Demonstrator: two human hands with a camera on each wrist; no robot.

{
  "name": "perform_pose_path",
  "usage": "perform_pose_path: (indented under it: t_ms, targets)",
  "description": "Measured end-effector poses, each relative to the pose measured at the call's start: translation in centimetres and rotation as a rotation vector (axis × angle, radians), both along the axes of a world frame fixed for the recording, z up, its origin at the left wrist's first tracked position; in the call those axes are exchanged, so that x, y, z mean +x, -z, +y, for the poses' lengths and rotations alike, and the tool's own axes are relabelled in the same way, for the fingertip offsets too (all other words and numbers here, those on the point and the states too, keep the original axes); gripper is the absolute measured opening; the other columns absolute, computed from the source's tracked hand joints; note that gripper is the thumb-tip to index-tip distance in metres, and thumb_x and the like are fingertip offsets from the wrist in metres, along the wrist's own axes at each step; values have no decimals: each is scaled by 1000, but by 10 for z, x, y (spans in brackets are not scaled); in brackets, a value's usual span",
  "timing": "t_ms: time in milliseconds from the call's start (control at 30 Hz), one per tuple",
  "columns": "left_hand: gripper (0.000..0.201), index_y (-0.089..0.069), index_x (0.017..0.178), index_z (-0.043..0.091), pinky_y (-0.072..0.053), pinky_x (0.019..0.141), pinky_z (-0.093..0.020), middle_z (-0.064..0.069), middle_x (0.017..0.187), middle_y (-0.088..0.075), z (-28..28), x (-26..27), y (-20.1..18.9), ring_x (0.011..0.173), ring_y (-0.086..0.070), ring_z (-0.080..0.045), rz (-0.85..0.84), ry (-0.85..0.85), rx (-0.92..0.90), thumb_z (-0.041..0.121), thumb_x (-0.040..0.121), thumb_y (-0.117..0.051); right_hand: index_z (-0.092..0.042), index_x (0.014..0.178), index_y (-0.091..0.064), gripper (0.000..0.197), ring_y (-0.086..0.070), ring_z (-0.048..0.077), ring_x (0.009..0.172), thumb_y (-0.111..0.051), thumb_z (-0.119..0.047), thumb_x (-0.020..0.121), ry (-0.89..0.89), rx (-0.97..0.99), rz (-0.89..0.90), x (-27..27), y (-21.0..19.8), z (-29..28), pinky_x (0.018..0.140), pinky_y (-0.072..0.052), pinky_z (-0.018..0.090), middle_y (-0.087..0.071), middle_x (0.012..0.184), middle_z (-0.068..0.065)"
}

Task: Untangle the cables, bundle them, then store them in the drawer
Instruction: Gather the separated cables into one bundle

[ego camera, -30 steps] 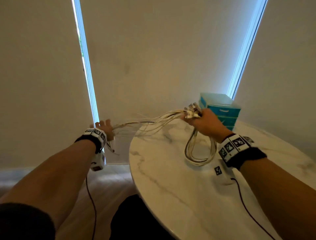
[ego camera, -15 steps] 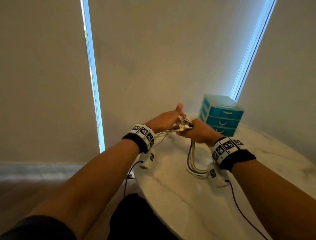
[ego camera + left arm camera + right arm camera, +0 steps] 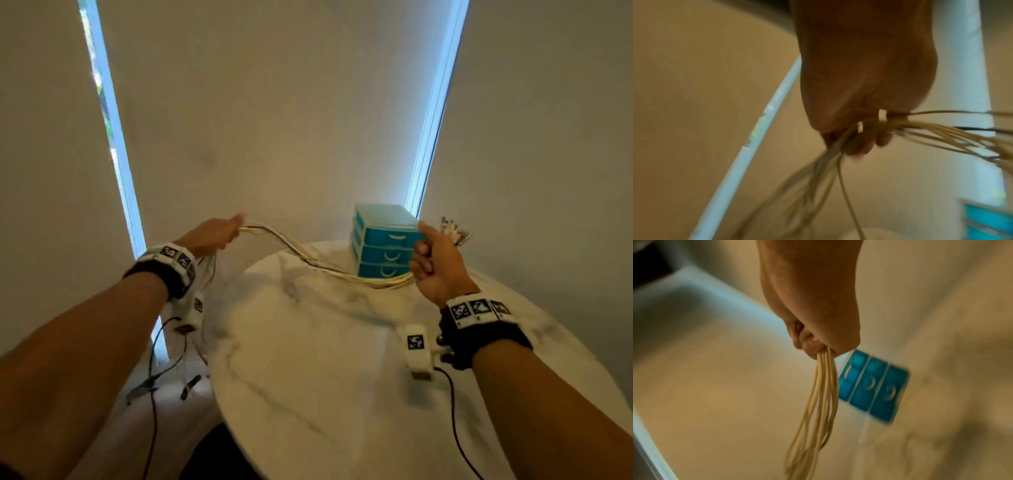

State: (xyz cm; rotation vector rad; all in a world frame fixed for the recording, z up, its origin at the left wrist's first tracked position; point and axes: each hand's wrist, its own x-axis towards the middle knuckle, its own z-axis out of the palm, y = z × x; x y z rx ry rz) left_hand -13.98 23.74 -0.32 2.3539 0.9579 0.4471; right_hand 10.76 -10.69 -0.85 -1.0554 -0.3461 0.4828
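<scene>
Cables (pale, one bunch) sag between both hands, left hand and right hand each gripping them.

The scene is seen from above and behind by the head view, which faces forward and down over both forearms toward the round bench and the blinds behind it. The left hand is viewed very closely from the left wrist view, looking along the palm toward the fingers, with motion blur. The right hand is viewed equally closely from the right wrist view, looking down toward the bench. The cables are shared by all three views, as is the blue drawer unit, which is caught only at the lower right corner of the left wrist view.
</scene>
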Motion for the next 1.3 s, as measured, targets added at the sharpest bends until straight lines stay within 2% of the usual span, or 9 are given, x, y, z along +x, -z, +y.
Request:
perform_pose_path:
  t_ms: [167,300,467,533,700,867,967,1167,1300]
  targets:
    - [88,-49,153,11,-27,123,-46,-14,163,-45,-30,14,5,149,-42,-33,-43,48,93,72,104,-10,-27,74,-52,38,-22,6,41,-63,-43,107,4,131,160,-33,14,25,38,-18,21,-32,52,-9]
    - [83,-66,135,19,-34,112,-32,2,139,-63,-154,65,6,131,-54,-14,-279,415,-110,71,103,-9,-28,67,-44,46,-24,7,40,-61,-44,107,61,153,283,-52,41,44,36,-22,21,-32,52,-8]
    - [113,-73,114,17,-59,83,-41,-15,89,-77,-233,112,52,78,-69,-27,32,564,-321,89,86,10,-18,79,-66,51,-44,12,51,-63,-64,100,105,238,400,-40,65,45,59,-49,27,-43,58,-3]
    - [115,-72,89,11,-52,79,-36,-8,79,-72,-238,116,61,70,-60,-20,57,512,-214,88,86,14,-22,72,-55,51,-32,9,44,-59,-62,104,102,231,431,-33,67,33,47,-39,23,-33,54,-6]
    - [73,-63,83,23,-43,64,-28,1,75,-60,-226,124,61,66,-52,-14,85,527,-170,71,106,-13,-24,68,-39,49,-22,7,34,-53,-41,112,72,293,559,-28,54,12,32,-21,21,-26,46,-7]
    - [66,-64,87,20,-45,62,-28,-1,79,-61,-220,126,55,67,-53,-16,182,459,-102,68,108,-24,-19,86,-57,32,-42,9,40,-48,-34,113,74,289,542,-15,62,14,37,-36,22,-45,52,-5]
    - [61,-62,88,18,-54,88,-38,-9,96,-70,-217,131,54,87,-64,-28,205,391,170,58,111,-23,-19,124,-66,24,-77,14,69,-51,-35,113,20,261,518,-17,61,2,57,-57,27,-81,87,1]
    - [49,-61,90,15,-48,74,-36,-6,89,-64,-203,140,37,84,-61,-26,140,283,411,46,109,-28,-10,125,-69,64,-65,20,109,-86,-57,84,-83,61,533,1,61,-32,107,-53,33,-74,117,7]
    - [45,-60,88,11,-43,71,-37,-3,75,-51,-196,137,22,84,-60,-29,139,247,443,41,109,-33,-2,143,-52,62,-62,19,80,-80,-31,95,135,-82,389,6,39,-60,73,-52,26,-62,117,10]
